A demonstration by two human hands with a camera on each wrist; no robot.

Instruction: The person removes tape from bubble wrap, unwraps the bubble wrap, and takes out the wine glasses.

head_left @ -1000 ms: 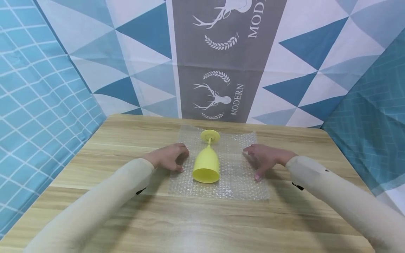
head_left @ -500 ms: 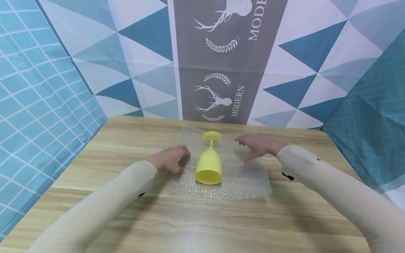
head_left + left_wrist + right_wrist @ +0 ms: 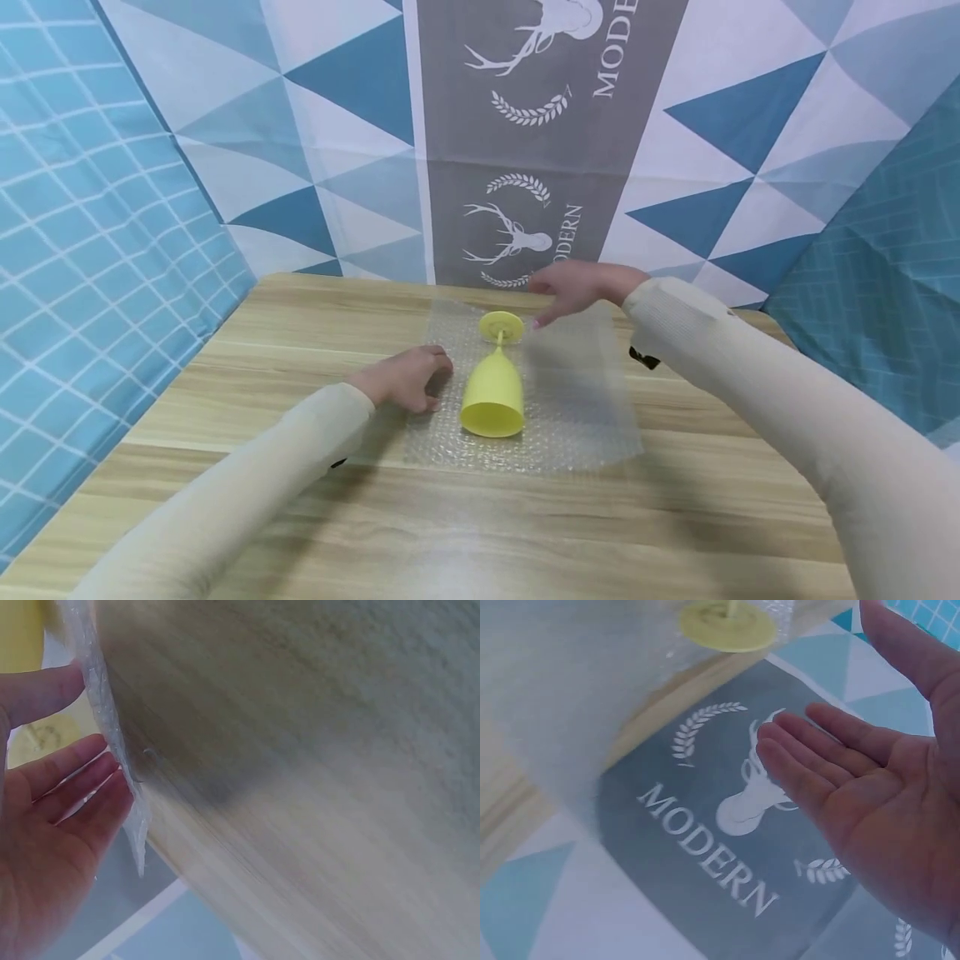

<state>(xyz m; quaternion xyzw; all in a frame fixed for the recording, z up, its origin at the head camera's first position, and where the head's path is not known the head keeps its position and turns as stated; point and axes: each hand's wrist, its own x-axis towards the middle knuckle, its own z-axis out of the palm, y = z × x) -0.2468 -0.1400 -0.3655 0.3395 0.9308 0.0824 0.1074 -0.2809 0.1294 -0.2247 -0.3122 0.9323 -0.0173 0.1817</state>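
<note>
Left hand [image 3: 408,379]: grip spread, fingertips at left edge of bubble-wrap sheet [image 3: 577,408]; no pinch visible. Right hand [image 3: 573,287]: grip spread, nothing held. Yellow goblet [image 3: 493,387] lay on its side on sheet, between arms, mouth toward person. Stage judged early: goblet placed on sheet, neither hand holding it; goblet uncovered, sheet unfolded. Pose: left hand low, palm inward; right arm extended farther, hand raised beside goblet foot. Wooden surface [image 3: 465,533] carried sheet; patterned backdrop [image 3: 360,75] stood behind.
</note>
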